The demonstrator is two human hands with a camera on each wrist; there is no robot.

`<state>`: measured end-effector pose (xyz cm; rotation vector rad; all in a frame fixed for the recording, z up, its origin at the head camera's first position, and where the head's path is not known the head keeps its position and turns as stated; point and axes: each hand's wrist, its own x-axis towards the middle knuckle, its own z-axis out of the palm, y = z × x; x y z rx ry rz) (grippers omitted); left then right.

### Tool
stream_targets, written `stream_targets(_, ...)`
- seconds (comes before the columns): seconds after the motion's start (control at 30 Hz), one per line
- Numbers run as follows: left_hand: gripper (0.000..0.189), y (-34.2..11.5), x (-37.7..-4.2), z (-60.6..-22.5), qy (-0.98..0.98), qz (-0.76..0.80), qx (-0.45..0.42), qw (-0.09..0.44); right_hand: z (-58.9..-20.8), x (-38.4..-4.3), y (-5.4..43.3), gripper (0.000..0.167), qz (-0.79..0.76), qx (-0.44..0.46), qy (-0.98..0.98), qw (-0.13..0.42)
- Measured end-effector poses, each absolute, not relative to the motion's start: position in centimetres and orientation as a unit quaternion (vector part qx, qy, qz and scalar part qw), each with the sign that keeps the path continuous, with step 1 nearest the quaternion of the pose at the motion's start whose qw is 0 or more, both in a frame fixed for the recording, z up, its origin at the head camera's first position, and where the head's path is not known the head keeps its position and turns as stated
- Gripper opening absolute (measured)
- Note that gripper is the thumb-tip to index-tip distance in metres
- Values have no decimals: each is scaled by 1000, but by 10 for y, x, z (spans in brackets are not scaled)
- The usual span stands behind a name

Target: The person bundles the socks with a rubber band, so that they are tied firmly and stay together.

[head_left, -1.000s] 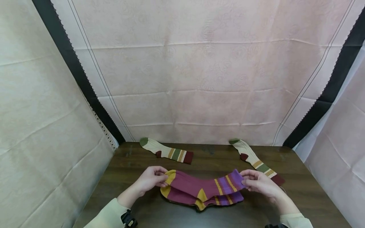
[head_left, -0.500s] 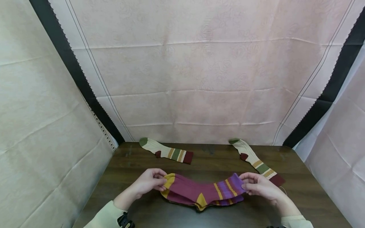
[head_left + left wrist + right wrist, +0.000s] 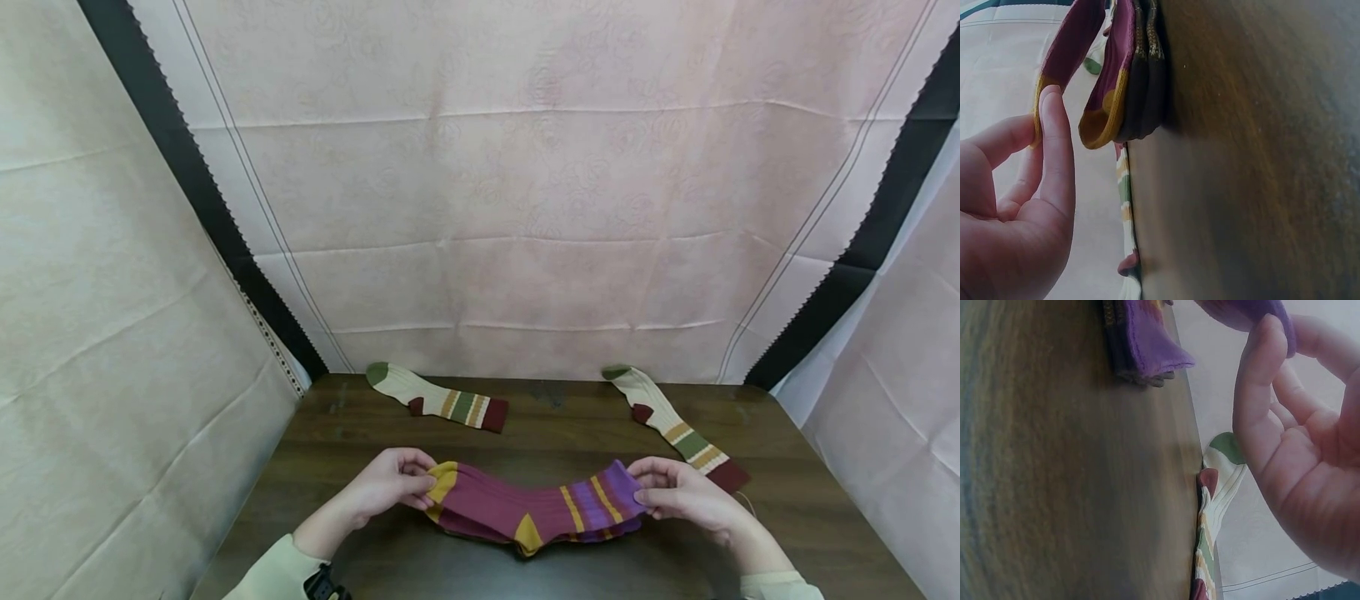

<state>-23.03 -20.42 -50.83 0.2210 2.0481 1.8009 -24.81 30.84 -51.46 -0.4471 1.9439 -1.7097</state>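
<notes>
A maroon sock [image 3: 495,500] with yellow toe and heel and a purple striped cuff is stretched level between both hands. My left hand [image 3: 386,483] pinches its yellow toe between thumb and fingers. At the other end, my right hand [image 3: 682,496] pinches the purple cuff. Just below it lies a matching maroon sock [image 3: 1107,103], mostly covered in the head view; a gap between the two shows in the left wrist view. Under that one, dark socks [image 3: 1150,94] are stacked on the wooden table [image 3: 420,575].
Two cream socks with green toes and maroon cuffs lie at the table's back: one on the left [image 3: 435,395], one slanting on the right [image 3: 663,412] close behind the right hand. Pale fabric walls [image 3: 540,250] with black edging enclose the back and sides.
Both hands have lowered the upper maroon sock toward the matching one, which it now covers more. The left hand has also shifted slightly left. The cream socks have stayed put.
</notes>
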Motion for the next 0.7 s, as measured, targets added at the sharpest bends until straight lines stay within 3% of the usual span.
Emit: stream_targets(0.7,26,-212,-230,-522,734,635,84,225,-534,-245,300,37,-586,-127,759,253)
